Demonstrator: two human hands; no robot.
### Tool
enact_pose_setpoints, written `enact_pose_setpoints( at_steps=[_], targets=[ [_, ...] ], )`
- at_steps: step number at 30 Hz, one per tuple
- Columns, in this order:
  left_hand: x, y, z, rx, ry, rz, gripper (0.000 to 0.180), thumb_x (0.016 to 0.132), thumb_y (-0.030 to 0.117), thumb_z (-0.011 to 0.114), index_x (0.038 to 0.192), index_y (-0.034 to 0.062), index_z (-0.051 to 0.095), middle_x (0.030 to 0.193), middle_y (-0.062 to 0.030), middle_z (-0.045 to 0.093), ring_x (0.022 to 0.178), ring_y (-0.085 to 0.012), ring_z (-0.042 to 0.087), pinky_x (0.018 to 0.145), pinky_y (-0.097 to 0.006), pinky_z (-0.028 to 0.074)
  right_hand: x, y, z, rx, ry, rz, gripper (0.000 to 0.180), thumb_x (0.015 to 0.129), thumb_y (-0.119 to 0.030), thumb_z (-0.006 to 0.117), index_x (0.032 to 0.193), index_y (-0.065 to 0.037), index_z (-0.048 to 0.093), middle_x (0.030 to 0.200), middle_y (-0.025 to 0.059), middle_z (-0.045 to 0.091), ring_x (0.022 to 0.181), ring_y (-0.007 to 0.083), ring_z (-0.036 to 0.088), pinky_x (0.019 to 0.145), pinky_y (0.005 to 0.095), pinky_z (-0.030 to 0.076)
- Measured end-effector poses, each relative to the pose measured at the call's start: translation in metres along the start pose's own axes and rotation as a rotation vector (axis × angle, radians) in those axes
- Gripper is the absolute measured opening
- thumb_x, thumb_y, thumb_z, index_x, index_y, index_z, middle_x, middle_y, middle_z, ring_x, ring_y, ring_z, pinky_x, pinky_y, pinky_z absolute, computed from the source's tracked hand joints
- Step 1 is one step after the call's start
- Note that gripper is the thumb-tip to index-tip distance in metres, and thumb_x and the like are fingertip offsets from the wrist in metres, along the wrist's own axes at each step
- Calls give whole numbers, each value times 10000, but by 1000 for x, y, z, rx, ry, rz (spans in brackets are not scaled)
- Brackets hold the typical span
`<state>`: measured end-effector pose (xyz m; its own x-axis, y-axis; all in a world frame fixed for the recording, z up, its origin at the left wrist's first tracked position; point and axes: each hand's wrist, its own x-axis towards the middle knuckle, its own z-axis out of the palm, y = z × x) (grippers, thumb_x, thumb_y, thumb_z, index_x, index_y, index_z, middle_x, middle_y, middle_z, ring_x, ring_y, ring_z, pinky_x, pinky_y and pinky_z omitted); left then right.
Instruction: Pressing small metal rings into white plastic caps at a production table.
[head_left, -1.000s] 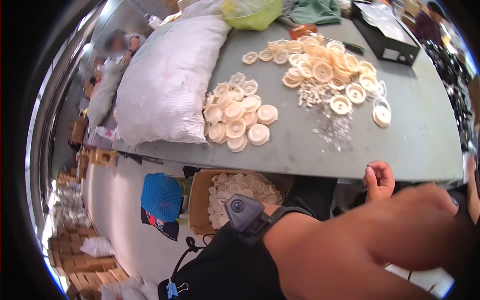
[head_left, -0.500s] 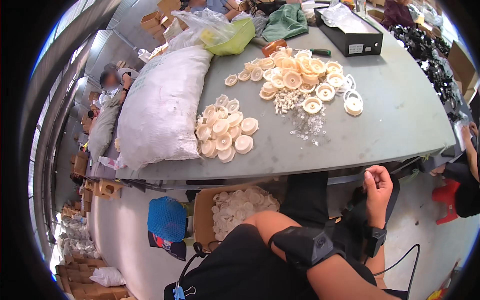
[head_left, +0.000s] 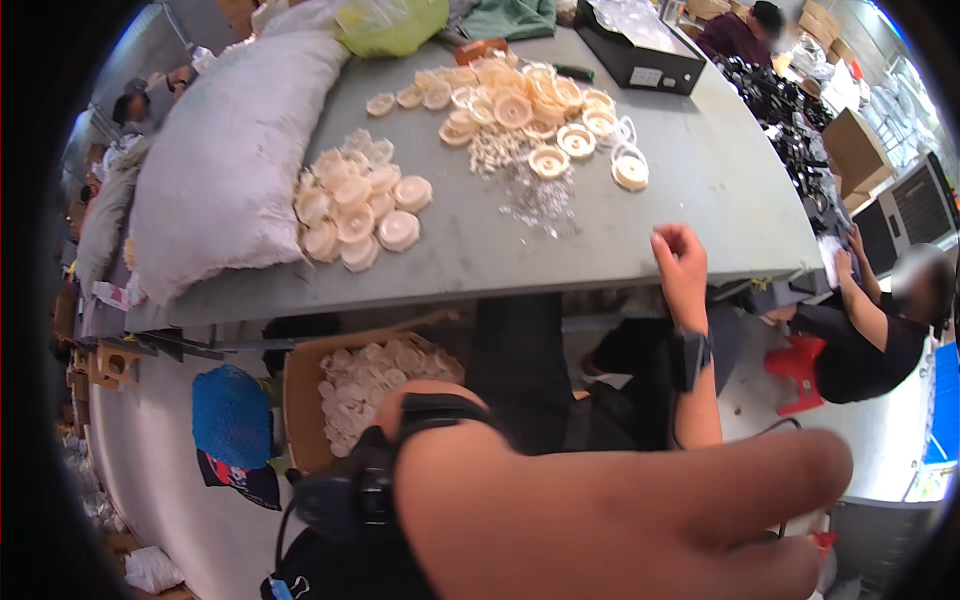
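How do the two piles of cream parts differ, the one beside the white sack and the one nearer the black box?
The sack-side pile is smaller, while the box-side pile is larger and wider. The sack-side pile shows just round parts; the box-side pile has small pale pieces at its near edge. Both sit on the grey table.

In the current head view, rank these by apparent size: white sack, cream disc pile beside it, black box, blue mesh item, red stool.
1. White sack
2. Cream disc pile
3. Black box and blue mesh item: too alike to rank
4. Red stool, judged by its visible part
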<state>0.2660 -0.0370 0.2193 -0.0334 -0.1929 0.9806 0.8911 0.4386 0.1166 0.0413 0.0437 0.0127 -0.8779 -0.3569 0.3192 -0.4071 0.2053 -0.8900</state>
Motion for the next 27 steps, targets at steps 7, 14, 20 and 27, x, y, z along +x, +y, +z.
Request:
enact_pose_setpoints(
  at_steps=[7,14,20,27],
  targets=[
    [8,31,-56,199,-390,-334,164,817,132,519,663,97,563,713,-13,579,611,-145,526,593,-280,418,86,54,8,-391,76,-82,419,731,-213,662,1097,-51,539,1065,140,572,959,269,551,812,361,445],
    [-21,-42,-124,63,-371,-212,69,714,38,580,700,94,542,698,-56,639,602,-204,612,566,-288,431,104,63,50,-567,74,-215,538,704,-319,677,1169,-118,500,1138,103,552,1039,309,498,900,414,367],
    [-90,-95,-113,-19,-344,-628,122,723,-60,469,760,20,554,661,-117,620,624,-237,614,585,-310,481,89,36,50,-324,73,-183,495,675,-181,708,1125,-68,536,1059,93,579,984,271,515,869,373,399],
    [-134,-168,-117,327,-279,-1194,251,751,-7,505,1000,4,533,959,-117,599,852,-225,595,778,-298,456,85,12,53,-206,-170,-413,556,630,-168,727,1139,-65,527,1021,85,584,906,224,539,800,352,414]
  ],
)
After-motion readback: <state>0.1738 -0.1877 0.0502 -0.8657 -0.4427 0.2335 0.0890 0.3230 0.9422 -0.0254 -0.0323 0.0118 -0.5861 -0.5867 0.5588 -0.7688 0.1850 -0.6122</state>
